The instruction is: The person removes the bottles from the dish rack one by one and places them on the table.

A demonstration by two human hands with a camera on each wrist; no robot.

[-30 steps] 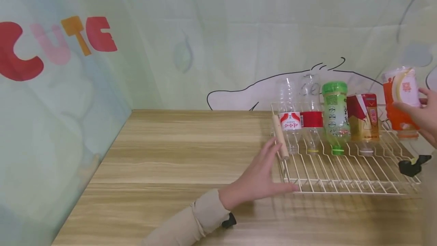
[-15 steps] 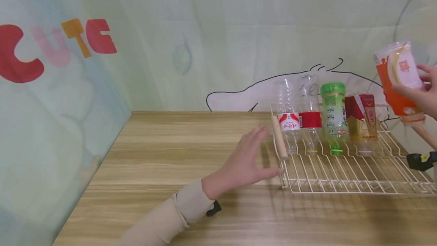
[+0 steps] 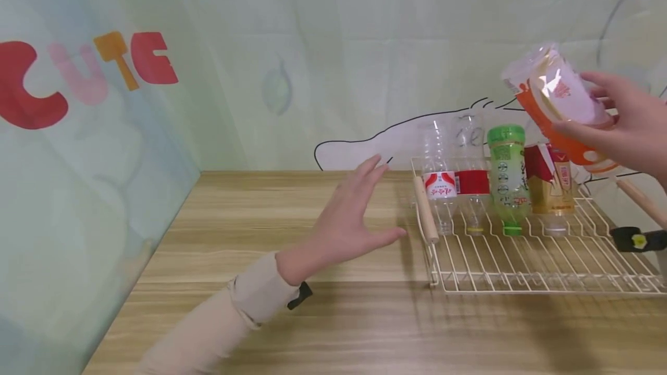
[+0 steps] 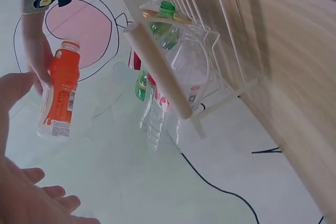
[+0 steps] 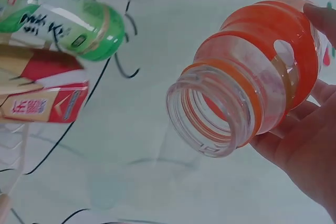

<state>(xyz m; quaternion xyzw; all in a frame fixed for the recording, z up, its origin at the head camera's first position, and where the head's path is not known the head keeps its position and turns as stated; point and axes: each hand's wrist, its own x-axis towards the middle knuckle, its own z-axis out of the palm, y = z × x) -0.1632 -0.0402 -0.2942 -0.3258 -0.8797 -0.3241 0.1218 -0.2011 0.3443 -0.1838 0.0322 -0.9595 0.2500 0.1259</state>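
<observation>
My right hand (image 3: 625,114) grips an orange-and-white plastic bottle (image 3: 565,103) in the air above the rack's right part. The bottle tilts, base up and to the left; its uncapped mouth shows in the right wrist view. My left hand (image 3: 341,219) hovers over the table left of the rack, fingers spread, holding nothing. On the white wire rack (image 3: 521,292) several bottles stand upside down: a clear one with a red-and-white label (image 3: 440,185), a clear one with a red label (image 3: 473,182), a green one (image 3: 508,172) and a red-and-gold one (image 3: 552,187).
The rack has a wooden handle (image 3: 426,210) on its left side and another wooden handle (image 3: 643,201) on its right. It stands on a wood-grain table (image 3: 250,230). A printed curtain (image 3: 250,74) hangs behind the table.
My right hand has lifted the orange-and-white bottle up off the rack's right end and carried it left, tilting it. My left hand has moved left, away from the rack's handle.
</observation>
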